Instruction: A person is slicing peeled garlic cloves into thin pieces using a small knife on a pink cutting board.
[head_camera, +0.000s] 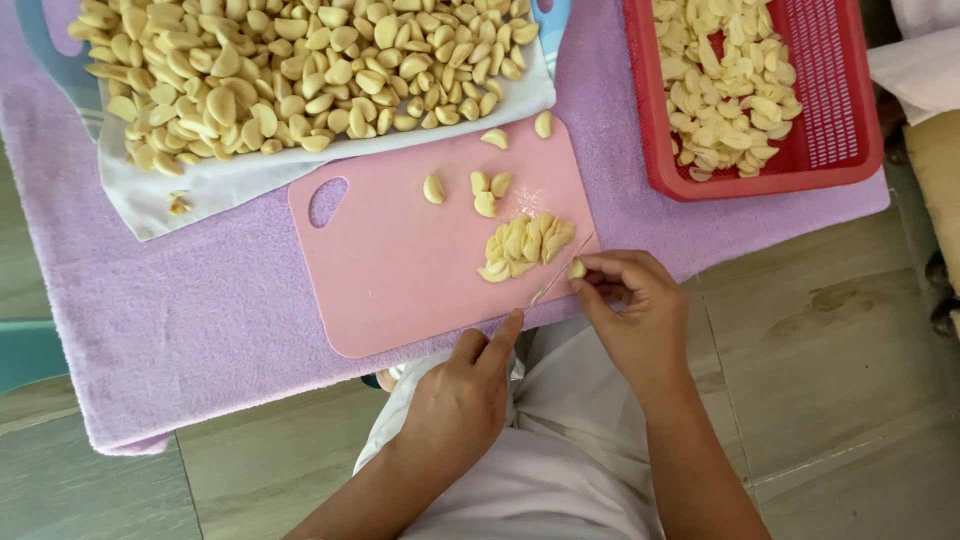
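Note:
My left hand (462, 395) grips a small knife (558, 272), index finger stretched along it, the thin blade angled up to the right over the pink cutting board (400, 270). My right hand (635, 305) pinches a peeled garlic clove (577, 268) against the blade's tip at the board's right edge. A pile of cut garlic pieces (522, 245) lies on the board just left of that clove. A few whole cloves (485, 190) are scattered above the pile.
A white tray heaped with peeled garlic cloves (300, 70) sits at the top left on a purple towel (180, 310). A red plastic basket (850, 150) of cut garlic stands at the top right. Tiled floor lies below and to the right.

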